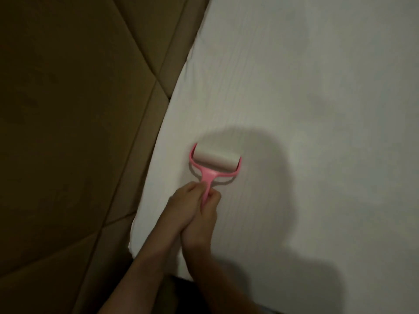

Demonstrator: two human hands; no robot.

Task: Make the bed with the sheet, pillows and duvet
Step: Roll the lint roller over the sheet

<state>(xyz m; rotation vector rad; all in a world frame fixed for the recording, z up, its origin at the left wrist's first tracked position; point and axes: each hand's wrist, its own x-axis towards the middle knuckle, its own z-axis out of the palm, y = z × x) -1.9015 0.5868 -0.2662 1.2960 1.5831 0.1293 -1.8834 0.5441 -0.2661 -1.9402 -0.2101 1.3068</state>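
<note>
Both my left hand (184,198) and right hand (205,208) curl round the light, stiff handle of the pink lint roller (214,163), rolling it near the headboard (79,109) over the soft white sheet (294,98), which wrinkles easily.

Matt white cloth sheet (294,109), faintly ribbed; smooth pink plastic roller (214,165); padded brown headboard (68,109), possibly leatherette.

dim, warm light | soft motion blur | hard shadows on sheet (294,87)
</note>
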